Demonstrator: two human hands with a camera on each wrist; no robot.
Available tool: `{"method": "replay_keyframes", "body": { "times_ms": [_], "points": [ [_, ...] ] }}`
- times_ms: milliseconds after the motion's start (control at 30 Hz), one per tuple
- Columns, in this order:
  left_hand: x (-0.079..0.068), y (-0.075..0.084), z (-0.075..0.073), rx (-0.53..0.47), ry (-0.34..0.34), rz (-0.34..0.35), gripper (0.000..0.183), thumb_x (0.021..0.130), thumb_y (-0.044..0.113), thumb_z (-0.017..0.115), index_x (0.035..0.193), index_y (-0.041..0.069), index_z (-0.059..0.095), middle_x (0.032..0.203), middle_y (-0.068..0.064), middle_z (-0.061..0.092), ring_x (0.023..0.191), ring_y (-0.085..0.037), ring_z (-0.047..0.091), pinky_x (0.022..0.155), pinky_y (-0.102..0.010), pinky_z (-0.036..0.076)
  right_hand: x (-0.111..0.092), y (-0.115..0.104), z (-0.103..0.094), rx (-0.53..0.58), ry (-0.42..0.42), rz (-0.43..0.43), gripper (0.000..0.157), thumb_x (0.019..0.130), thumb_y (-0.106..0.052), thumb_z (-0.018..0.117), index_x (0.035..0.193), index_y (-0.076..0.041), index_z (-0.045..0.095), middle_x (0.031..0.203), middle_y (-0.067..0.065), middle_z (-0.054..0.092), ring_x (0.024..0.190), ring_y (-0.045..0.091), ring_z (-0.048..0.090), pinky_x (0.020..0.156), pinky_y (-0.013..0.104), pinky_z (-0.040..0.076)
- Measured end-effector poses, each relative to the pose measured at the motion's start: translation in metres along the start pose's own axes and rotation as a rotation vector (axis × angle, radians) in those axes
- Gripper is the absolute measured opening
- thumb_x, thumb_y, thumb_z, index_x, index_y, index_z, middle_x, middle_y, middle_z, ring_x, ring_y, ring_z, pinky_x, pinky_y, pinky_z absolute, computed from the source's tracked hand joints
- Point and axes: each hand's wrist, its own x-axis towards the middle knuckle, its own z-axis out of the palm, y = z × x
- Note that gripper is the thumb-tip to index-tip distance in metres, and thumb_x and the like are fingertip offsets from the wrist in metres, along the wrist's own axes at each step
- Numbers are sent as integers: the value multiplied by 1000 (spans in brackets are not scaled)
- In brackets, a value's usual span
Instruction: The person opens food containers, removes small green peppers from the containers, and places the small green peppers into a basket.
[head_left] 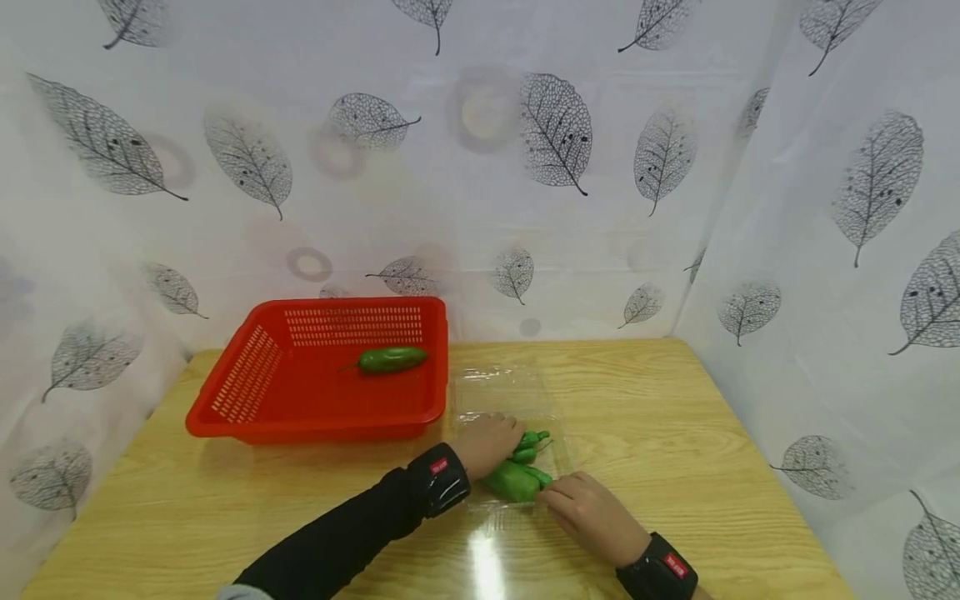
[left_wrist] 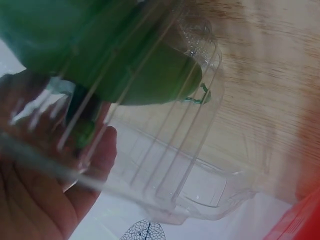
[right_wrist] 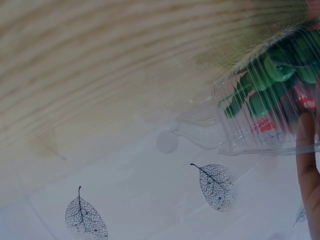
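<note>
So the clear box (head_left: 563, 457) is on the table (head_left: 675, 417), right of the red basket (head_left: 315, 431), with green peppers (head_left: 512, 482) in it. Left hand (head_left: 487, 446) is over them, right hand (head_left: 591, 517) at the near right corner. Honestly can't tell if either's pinching anything, fingers are half hidden. Another pepper (head_left: 392, 360) lies in the basket.

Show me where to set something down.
The table is bare right of the clear container, past the right hand, and in front of the red basket, left of the black sleeve. The container is crowded with peppers.
</note>
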Motion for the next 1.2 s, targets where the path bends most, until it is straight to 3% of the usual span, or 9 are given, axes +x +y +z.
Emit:
{"method": "replay_keyframes", "body": {
  "times_ms": [233, 567, 1000, 1200],
  "points": [
    [2, 1, 2, 37, 22, -3, 23, 99, 16, 42, 114, 14, 59, 103, 1, 62, 97, -15, 60, 81, -28, 49, 1, 0, -1, -4, -3, -2, 31, 66, -8, 81, 92, -18, 68, 85, -9, 65, 79, 4, 61, 73, 21, 47],
    [2, 3, 2, -57, 43, -2, 22, 97, 13, 48, 117, 11, 57, 102, -2, 58, 88, -12, 58, 68, -22, 49, 2, 0, -3, 6, 12, -25, 32, 65, -6, 81, 92, -16, 69, 86, -8, 65, 79, 5, 61, 73, 22, 47],
    [4, 3, 4, -117, 11, 3, 21, 96, 11, 50, 116, 11, 56, 103, 0, 62, 93, -13, 60, 78, -25, 50, 1, 0, -3, 0, 4, -10, 33, 64, -7, 82, 93, -16, 69, 86, -9, 65, 80, 5, 61, 73, 22, 48],
    [1, 4, 3, -114, 49, 22, 18, 94, 12, 52, 112, 12, 57, 97, 2, 62, 88, -10, 60, 73, -23, 50, 1, -2, -2, 7, -5, 9, 31, 66, -8, 81, 93, -17, 70, 87, -9, 66, 79, 4, 61, 72, 20, 48]
  ]
}}
